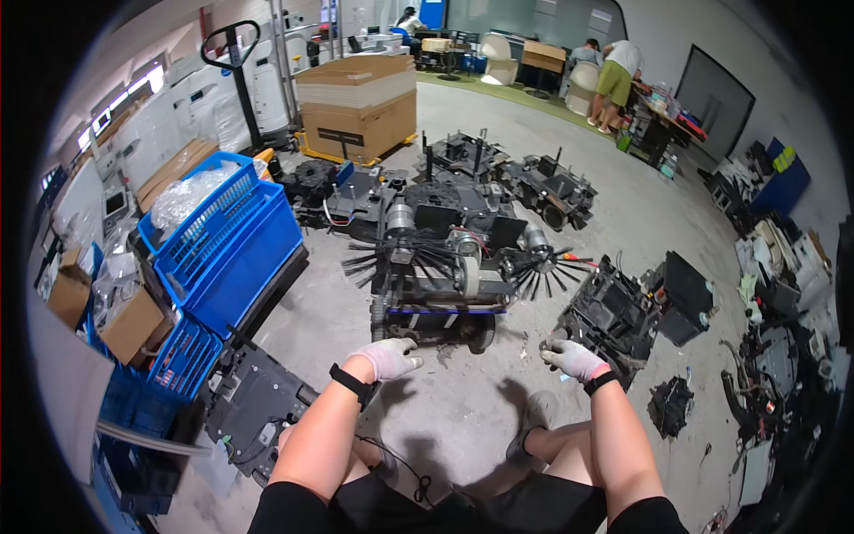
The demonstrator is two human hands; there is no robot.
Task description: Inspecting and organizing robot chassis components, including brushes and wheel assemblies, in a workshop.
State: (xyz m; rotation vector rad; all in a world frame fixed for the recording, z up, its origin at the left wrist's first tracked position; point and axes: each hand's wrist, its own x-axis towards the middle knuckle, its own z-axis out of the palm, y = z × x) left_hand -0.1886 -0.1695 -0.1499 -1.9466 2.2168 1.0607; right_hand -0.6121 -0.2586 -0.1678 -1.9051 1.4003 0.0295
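Observation:
Both of my hands wear pale gloves with grey fingertips and hover over the floor, apart from each other. My left hand [390,359] is open, thumb and fingers parted, holding nothing that I can see. It is just in front of a wheeled cleaning-robot chassis [436,307] with black bristle side brushes [405,249] and silver motors. My right hand [574,359] is open too, its fingers loosely bent. Beside it lies a stripped black machine frame [609,311]; whether the fingers touch that frame I cannot tell.
Blue plastic crates [236,254] with wrapped parts stand at left, above a dark flat panel [253,405]. More dismantled chassis [547,187] lie behind. A cardboard stack [356,107] sits near a pallet jack [240,80]. Scrap [765,392] lines the right; people work far back.

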